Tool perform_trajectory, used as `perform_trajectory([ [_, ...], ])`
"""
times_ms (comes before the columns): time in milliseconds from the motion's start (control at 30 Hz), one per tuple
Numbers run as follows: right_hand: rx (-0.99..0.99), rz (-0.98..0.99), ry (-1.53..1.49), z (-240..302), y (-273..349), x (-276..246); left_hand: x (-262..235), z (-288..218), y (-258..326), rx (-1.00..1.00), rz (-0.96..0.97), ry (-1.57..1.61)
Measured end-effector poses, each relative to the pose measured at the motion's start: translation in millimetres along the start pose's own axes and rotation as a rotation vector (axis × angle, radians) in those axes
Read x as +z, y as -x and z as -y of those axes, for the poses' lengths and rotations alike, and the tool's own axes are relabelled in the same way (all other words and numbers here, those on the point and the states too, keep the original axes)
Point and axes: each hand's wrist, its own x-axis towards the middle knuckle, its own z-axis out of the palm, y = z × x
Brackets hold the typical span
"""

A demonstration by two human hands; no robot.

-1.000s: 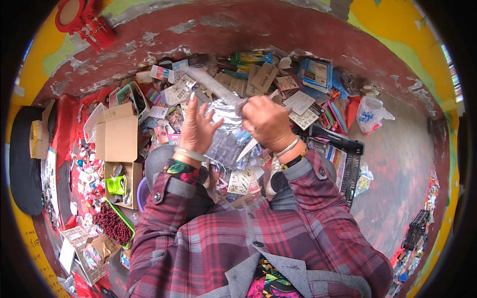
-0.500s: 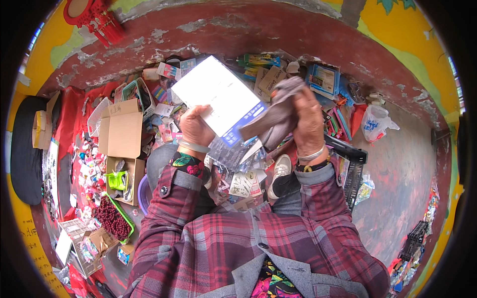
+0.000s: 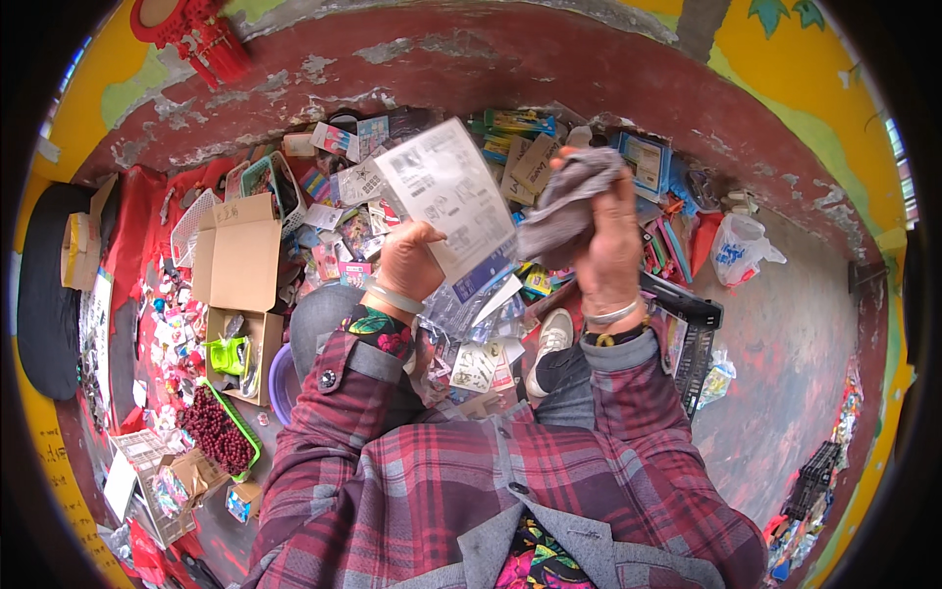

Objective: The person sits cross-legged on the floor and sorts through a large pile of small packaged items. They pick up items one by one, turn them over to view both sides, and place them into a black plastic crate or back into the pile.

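At the near left a green tray (image 3: 242, 444) holds dark red beads (image 3: 209, 430); beyond it an open cardboard box (image 3: 235, 265) stands among scattered packets. The left hand (image 3: 409, 261) pinches a flat clear packet (image 3: 453, 201) with a white card, raised at centre. The right hand (image 3: 608, 245) is clenched around a grey cloth (image 3: 564, 211) beside it. Bare grey floor (image 3: 785, 363) lies right, under a red and yellow wall (image 3: 549, 59)

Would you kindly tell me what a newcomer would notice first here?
The left hand holds up a flat white-backed packet at centre, while the right hand grips a bunched grey cloth beside it. An open cardboard box sits on the left amid heaps of small packaged goods.
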Motion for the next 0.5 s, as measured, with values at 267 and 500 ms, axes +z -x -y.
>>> perform_trajectory([
  [267, -0.316, 0.389, 1.404, -59, 29, 15, 31, 14, 1, 0.032, 0.068, 0.141],
  [500, -0.381, 0.599, 1.246, -69, 38, 21, 27, 13, 3, 0.033, -0.066, 0.094],
])
